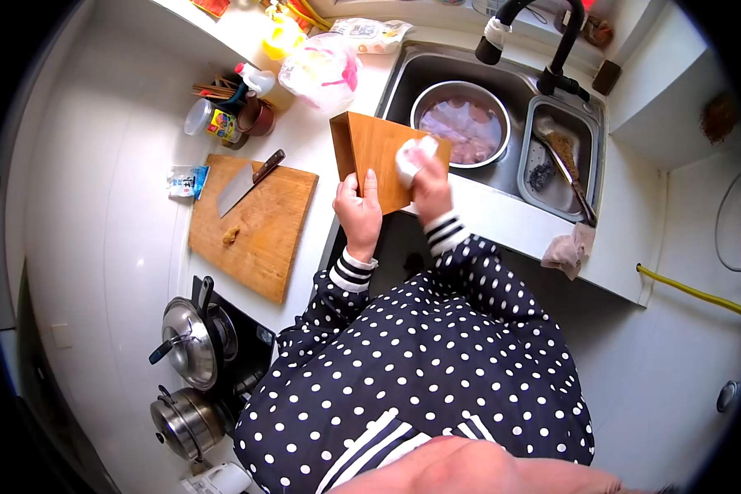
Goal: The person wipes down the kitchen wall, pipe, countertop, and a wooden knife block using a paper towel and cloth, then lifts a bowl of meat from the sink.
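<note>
My left hand (pixel 359 216) grips the near left edge of a hollow, slant-sided wooden box (pixel 377 148), its thumb lying along the front face. The box is tilted in the air over the counter edge, just left of the sink. In my right hand (pixel 433 193) is a crumpled white cloth (pixel 412 162), pressed against the right part of the same face. That hand is slightly blurred, and its fingertips are partly hidden by the cloth. Behind the box, a steel pot (pixel 420 99) holding pinkish pieces in water stands in the sink (pixel 502 177).
A cutting board (pixel 267 235) at left carries a cleaver (pixel 243 189) and a small brown piece. Pans and a pot (pixel 188 421) stand on the stove. A black faucet (pixel 556 62) arches over the sink. A pinkish rag (pixel 568 251) hangs at the counter's front edge.
</note>
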### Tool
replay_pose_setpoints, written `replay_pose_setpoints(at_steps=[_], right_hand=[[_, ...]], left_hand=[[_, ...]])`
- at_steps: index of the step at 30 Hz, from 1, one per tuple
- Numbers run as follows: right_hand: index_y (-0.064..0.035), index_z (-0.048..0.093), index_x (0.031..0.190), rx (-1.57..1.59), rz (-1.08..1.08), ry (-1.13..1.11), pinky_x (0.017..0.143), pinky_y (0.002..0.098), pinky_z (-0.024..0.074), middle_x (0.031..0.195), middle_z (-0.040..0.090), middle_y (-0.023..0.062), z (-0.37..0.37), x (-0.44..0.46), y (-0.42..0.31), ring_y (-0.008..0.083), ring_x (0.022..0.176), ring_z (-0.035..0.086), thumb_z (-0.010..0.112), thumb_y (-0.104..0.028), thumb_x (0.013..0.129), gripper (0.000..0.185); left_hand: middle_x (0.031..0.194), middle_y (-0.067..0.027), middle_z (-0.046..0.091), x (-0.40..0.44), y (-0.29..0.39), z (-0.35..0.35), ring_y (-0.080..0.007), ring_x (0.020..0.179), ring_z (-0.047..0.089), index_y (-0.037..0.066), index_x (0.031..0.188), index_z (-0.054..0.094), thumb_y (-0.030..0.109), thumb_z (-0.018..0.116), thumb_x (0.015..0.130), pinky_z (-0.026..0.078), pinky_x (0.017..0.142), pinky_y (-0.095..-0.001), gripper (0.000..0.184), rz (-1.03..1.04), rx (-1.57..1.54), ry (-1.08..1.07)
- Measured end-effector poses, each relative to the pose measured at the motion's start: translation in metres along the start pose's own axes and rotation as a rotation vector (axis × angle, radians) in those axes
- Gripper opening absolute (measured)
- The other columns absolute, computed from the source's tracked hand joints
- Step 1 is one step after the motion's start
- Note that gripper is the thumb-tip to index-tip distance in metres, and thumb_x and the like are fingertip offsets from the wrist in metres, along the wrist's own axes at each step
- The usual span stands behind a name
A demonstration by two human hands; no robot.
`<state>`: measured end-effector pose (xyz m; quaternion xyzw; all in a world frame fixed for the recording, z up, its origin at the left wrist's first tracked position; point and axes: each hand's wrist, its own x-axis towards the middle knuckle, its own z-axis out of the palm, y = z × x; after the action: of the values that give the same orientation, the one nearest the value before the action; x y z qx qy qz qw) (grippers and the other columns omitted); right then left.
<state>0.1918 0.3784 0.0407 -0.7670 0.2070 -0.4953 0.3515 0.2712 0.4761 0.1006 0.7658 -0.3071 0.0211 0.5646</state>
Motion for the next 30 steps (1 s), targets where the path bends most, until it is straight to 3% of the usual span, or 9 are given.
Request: replay_pose_setpoints(at_steps=[2,6,11,14,18,23,26,28,30], right_hand=[[-0.0012,0.06,0.111,-0.049,0.223,0.062,0.097,0.0387,0.0407,0.119,0.055,0.0199,-0.015,0.021,0.013,0.0342,0.11,0.052,0.052,0.007,0.076,0.037],[0.0002,0.059,0.113,0.11,-0.126,-0.07,0.099,0.0374,0.0394,0.12,0.054,0.0196,0.001,0.005,-0.042,0.0321,0.115,0.051,0.053,0.006,0.076,0.037],[-0.0035,0.056,0.118,0.053,0.136,-0.017,0.1,0.0363,0.0392,0.124,0.052,0.0175,-0.003,0.026,-0.017,0.03,0.117,0.05,0.053,0.004,0.079,0.039],[-0.0045,0.056,0.118,0.079,-0.129,-0.134,0.099,0.035,0.0394,0.125,0.051,0.0174,0.003,0.017,-0.044,0.0307,0.117,0.049,0.053,0.002,0.08,0.039],[-0.0037,0.057,0.115,0.084,0.039,-0.037,0.097,0.0347,0.0404,0.124,0.052,0.0169,0.005,0.041,-0.02,0.0335,0.115,0.049,0.053,0.002,0.079,0.037],[-0.0009,0.053,0.119,0.117,-0.036,-0.233,0.102,0.0355,0.0364,0.128,0.048,0.0202,0.0,-0.001,-0.047,0.0343,0.119,0.045,0.052,0.003,0.081,0.038],[-0.0023,0.053,0.12,0.166,0.124,-0.102,0.102,0.0352,0.0357,0.129,0.047,0.0198,0.002,0.03,-0.023,0.034,0.12,0.045,0.051,0.001,0.083,0.037],[-0.0044,0.054,0.121,0.085,0.069,-0.063,0.101,0.0352,0.037,0.128,0.049,0.0186,0.001,0.031,-0.027,0.0336,0.119,0.046,0.051,0.001,0.083,0.039],[-0.0046,0.052,0.123,0.075,-0.008,-0.198,0.102,0.0371,0.0359,0.131,0.046,0.0164,0.004,0.004,-0.037,0.0324,0.122,0.043,0.049,0.001,0.083,0.041]], left_hand=[[0.064,-0.0171,0.052,-0.009,0.007,-0.002,-0.0273,0.058,0.048,-0.003,0.069,0.051,0.018,0.058,0.088,0.039,0.055,-0.0367,0.029,0.013,0.032,0.0],[0.064,-0.0168,0.05,-0.009,0.0,0.004,-0.0282,0.059,0.046,-0.003,0.068,0.051,0.019,0.059,0.088,0.038,0.055,-0.038,0.03,0.008,0.072,0.0],[0.065,-0.0177,0.05,-0.015,0.0,0.0,-0.0312,0.063,0.048,-0.003,0.072,0.052,0.021,0.057,0.088,0.04,0.059,-0.0401,0.029,0.055,0.168,-0.053],[0.067,-0.0186,0.051,-0.01,-0.008,0.004,-0.0335,0.067,0.048,-0.003,0.074,0.052,0.021,0.053,0.09,0.04,0.062,-0.0413,0.029,0.051,0.161,-0.089],[0.07,-0.0193,0.054,-0.016,0.001,0.004,-0.0359,0.07,0.049,-0.002,0.076,0.054,0.021,0.049,0.091,0.041,0.066,-0.0427,0.028,0.056,0.24,-0.166],[0.071,-0.0183,0.055,-0.018,-0.014,0.01,-0.0355,0.072,0.05,-0.001,0.074,0.052,0.02,0.046,0.092,0.04,0.065,-0.044,0.029,0.095,0.163,-0.07],[0.074,-0.0191,0.057,-0.026,-0.001,0.004,-0.0358,0.074,0.052,-0.001,0.077,0.054,0.021,0.046,0.092,0.041,0.066,-0.0434,0.028,0.073,0.302,-0.189],[0.075,-0.0195,0.057,-0.021,-0.005,0.005,-0.0362,0.074,0.052,-0.001,0.078,0.055,0.021,0.045,0.092,0.041,0.067,-0.043,0.028,0.035,0.234,-0.183],[0.074,-0.0194,0.056,-0.014,-0.017,0.008,-0.0362,0.073,0.051,-0.001,0.077,0.055,0.021,0.045,0.093,0.041,0.067,-0.043,0.028,-0.037,0.117,-0.146]])
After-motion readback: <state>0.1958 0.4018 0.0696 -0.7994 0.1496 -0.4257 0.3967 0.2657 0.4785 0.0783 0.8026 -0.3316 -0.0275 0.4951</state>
